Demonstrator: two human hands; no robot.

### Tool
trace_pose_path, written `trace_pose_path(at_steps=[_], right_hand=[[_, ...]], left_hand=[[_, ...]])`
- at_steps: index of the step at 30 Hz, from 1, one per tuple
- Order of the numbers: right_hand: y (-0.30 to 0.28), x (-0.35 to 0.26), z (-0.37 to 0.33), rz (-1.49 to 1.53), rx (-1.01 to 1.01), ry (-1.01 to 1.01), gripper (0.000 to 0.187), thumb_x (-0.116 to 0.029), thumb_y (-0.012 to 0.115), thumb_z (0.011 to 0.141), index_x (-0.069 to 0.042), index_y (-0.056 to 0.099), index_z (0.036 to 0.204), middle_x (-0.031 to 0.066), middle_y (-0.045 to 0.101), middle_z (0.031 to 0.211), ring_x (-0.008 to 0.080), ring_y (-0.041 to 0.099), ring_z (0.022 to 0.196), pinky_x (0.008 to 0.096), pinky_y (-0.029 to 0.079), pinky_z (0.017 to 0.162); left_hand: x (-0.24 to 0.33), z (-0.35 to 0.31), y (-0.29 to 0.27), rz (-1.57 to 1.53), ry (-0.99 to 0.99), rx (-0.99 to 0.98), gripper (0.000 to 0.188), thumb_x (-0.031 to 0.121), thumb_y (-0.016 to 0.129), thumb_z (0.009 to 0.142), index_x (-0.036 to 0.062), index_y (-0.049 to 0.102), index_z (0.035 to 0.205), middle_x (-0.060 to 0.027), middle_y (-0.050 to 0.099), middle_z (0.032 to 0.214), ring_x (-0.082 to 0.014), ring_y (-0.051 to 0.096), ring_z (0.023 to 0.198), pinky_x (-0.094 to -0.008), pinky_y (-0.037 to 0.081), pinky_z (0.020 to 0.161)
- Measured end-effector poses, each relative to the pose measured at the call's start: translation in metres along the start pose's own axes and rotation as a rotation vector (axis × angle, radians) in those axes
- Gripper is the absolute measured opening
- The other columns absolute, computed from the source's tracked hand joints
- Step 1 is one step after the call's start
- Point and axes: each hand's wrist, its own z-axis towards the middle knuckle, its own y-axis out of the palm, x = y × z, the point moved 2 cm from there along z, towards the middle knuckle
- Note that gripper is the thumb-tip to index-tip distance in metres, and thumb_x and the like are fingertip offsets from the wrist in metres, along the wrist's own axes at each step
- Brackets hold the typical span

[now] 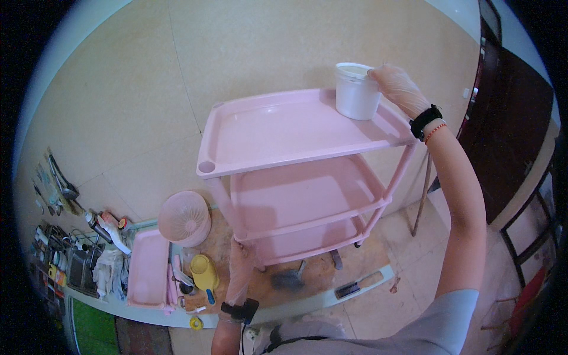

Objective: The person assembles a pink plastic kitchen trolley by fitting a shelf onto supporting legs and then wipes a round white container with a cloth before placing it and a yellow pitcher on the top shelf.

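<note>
A pink three-tier plastic cart (266, 133) stands in front of me. On the right end of its top shelf sits a white plastic tub (355, 94). My right hand (393, 86), in a thin clear glove, is closed on the tub's rim at its right side. Lower down, my left hand (241, 263), gloved too, grips the cart's front left post below the middle shelf. Its fingers are partly hidden. Both wrists wear black bands.
At the left a counter carries a pink basket (184, 219), a loose pink tray (148, 269), a yellow jug (204, 272) and a dish rack (83, 269). A brush (348, 290) lies near the counter's front edge. Ladles (62, 180) hang on the wall. A dark door (503, 136) is at the right.
</note>
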Motion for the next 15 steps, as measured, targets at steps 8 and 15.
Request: trace_pose_path(at_steps=[8,15], right_hand=[[0.032,0.007,0.023,-0.008,0.027,-0.025,0.016,-0.011,0.048,0.083,-0.004,0.063,0.083,0.0176,0.063,0.085,0.0301,0.062,0.084,0.0377,0.051,0.07],[0.059,0.047,-0.001,0.681,0.08,-0.256,0.041,-0.017,0.057,0.079,-0.006,0.053,0.118,0.0117,0.056,0.115,0.0269,0.052,0.108,0.0361,0.042,0.092]], left_hand=[[-0.005,0.001,-0.003,0.16,-0.075,-0.077,0.041,0.008,0.055,0.084,0.0012,0.038,0.12,-0.0148,0.055,0.107,-0.023,0.055,0.1,-0.0333,0.043,0.084],[-0.002,-0.009,-0.008,0.422,0.098,0.004,0.045,0.017,0.056,0.085,0.0037,0.036,0.124,-0.0186,0.056,0.107,-0.0332,0.055,0.099,-0.0376,0.044,0.083]])
